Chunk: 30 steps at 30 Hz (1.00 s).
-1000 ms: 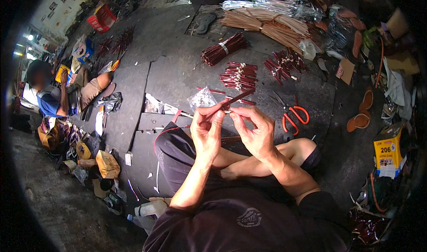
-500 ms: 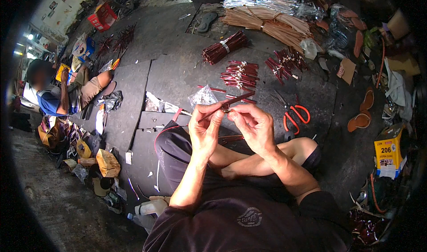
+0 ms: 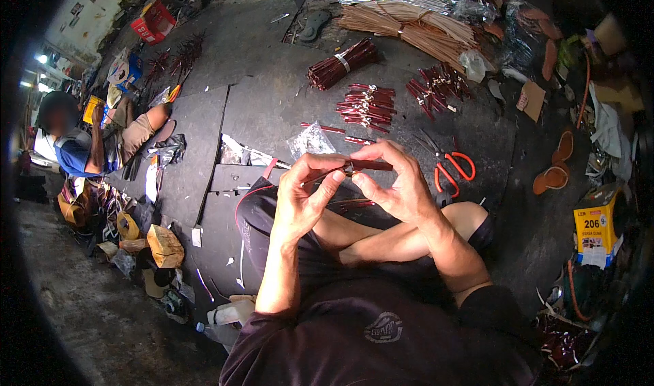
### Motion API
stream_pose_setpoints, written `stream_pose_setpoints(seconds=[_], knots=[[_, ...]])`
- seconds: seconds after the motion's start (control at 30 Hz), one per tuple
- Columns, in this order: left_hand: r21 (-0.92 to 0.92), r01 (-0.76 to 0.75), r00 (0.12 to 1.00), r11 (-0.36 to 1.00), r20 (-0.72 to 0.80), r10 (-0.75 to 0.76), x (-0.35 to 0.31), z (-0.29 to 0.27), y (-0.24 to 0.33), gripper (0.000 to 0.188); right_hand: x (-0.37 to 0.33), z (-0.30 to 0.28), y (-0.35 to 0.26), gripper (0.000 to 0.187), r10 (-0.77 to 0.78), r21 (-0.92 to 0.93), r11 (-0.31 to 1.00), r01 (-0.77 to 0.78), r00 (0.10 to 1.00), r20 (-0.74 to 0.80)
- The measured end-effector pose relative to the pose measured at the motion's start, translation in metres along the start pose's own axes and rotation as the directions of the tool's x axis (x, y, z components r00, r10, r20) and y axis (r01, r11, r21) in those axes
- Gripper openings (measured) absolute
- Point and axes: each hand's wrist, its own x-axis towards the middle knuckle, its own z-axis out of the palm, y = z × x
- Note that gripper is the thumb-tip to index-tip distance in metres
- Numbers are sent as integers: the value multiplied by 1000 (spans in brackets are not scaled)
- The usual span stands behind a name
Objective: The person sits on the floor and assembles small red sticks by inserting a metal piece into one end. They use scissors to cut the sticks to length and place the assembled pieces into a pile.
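Observation:
Above my crossed legs, both hands meet over one dark red strap (image 3: 372, 164) that has a small metal buckle (image 3: 349, 170) on it. My left hand (image 3: 303, 194) pinches the strap's left part between thumb and fingers. On the other side my right hand (image 3: 398, 185) is closed on it by the buckle, fingers curled over the top. Just beyond lie a loose red strap (image 3: 323, 127), a clear plastic bag (image 3: 310, 141) of small pieces and a row of red straps with buckles (image 3: 366, 108). Orange-handled scissors (image 3: 455, 171) rest right of my right hand.
Farther off are a tied bundle of dark red strips (image 3: 343, 64), another buckled pile (image 3: 439, 89) and long tan strips (image 3: 409, 30). A person (image 3: 88, 141) sits at the left near a wood block (image 3: 165, 246). Sandals (image 3: 555, 168) and a yellow box (image 3: 597, 229) stand right.
The strap has turned from slanting to nearly level. My right hand's fingers have risen and curled over it, and my left hand has shifted slightly left.

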Motion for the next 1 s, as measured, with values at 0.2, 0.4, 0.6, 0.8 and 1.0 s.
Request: stream_pose_setpoints(seconds=[0.2, 0.4, 0.6, 0.8, 1.0], knots=[[45, 80, 996, 996, -45, -78, -3, -2, 5, 19, -1, 2, 1, 18, 9, 99, 995, -7, 1000, -16], [-7, 56, 993, 998, -106, -57, -6, 5, 1, 19, -2, 5, -3, 16, 82, 205, 977, -65, 994, -75], [2, -13, 991, 1000, -135, 14, -6, 10, -2, 18, -4, 0, 1, 15, 21, 87, 996, -17, 999, -46], [-132, -15, 983, 991, -184, -10, -4, 17, -10, 20, -2, 2, -2, 15, -86, 1, 996, 87, 986, -140], [-227, -7, 992, 974, -127, -22, -3, 15, -12, 21, -3, -7, -3, 17, -84, 3, 996, 85, 994, -73]])
